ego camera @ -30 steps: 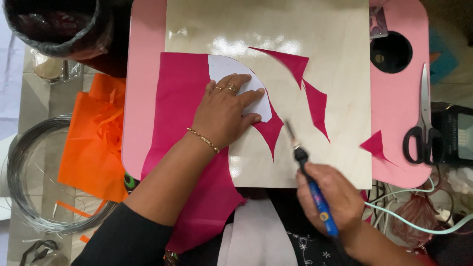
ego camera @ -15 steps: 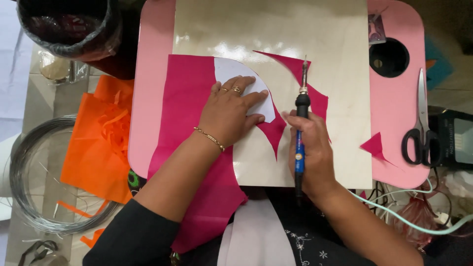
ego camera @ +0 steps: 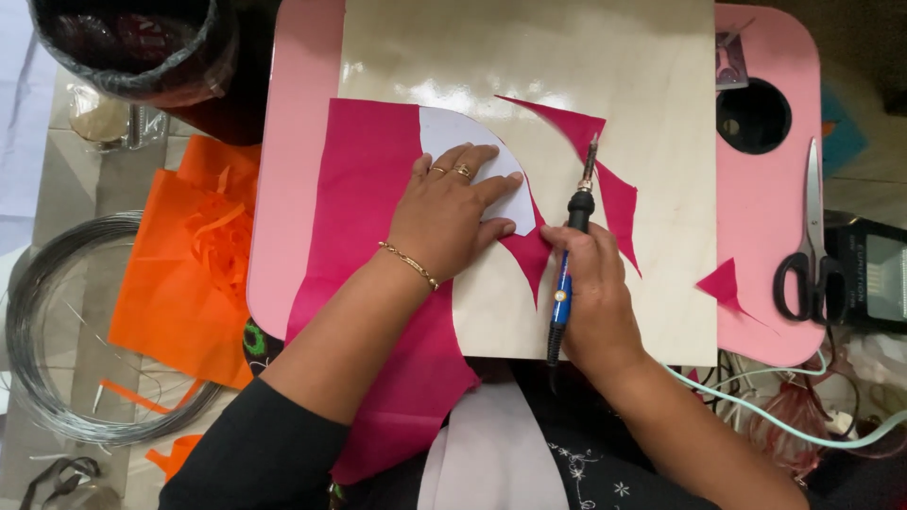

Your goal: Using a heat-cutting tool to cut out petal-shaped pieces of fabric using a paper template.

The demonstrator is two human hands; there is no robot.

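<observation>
Magenta fabric sheet point(ego camera: 364, 227) lies across the middle of the frame on a pale wooden board point(ego camera: 529, 57), which sits on a pink lap counter point(ego camera: 293, 142); the sheet's lower part droops off the near edge toward the lap. It looks thin, soft and light, likely to slide or wrinkle on the glossy board, so flat pressure near the cut edge seems the sound way to hold it. The left hand point(ego camera: 444, 212) does that, fingers spread flat on a white paper template point(ego camera: 463, 137) laid over the fabric. The right hand point(ego camera: 590, 293) is wrapped around a blue-handled hot cutting tool point(ego camera: 570, 246), its tip pointing up the frame among magenta offcuts point(ego camera: 605, 179); its cord point(ego camera: 756, 411) trails off at lower right and could snag. Black-handled scissors point(ego camera: 808, 255) lie at the right edge, well apart, with one small magenta scrap point(ego camera: 723, 283) beside them. Orange fabric point(ego camera: 184, 274) and a wire coil point(ego camera: 57, 349) sit at left, a black-lined bin point(ego camera: 132, 47) at upper left.
</observation>
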